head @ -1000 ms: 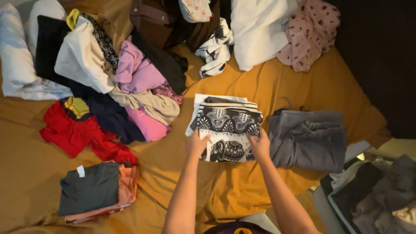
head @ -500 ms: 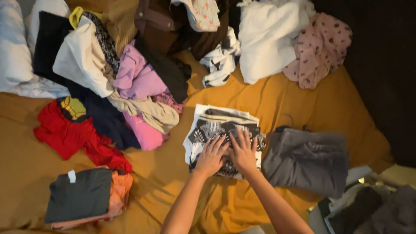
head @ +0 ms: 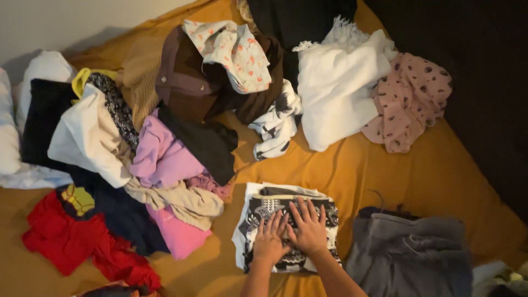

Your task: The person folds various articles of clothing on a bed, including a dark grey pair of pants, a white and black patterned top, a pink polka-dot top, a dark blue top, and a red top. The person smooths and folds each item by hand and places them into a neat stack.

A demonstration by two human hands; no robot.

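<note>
A folded black-and-white patterned garment lies on the mustard-yellow bed sheet, on top of a white folded piece. My left hand and my right hand press flat on it side by side, fingers spread, holding nothing. A folded grey garment lies just to the right of my right hand.
A heap of loose clothes fills the left: a red garment, a lilac top, a pink piece, a cream top. Farther back lie a brown jacket, a white fringed blanket and a pink spotted garment.
My hands moved from the folded garment's lower edges onto its middle and now lie flat together on it. The view has tilted up toward the far clothes.
</note>
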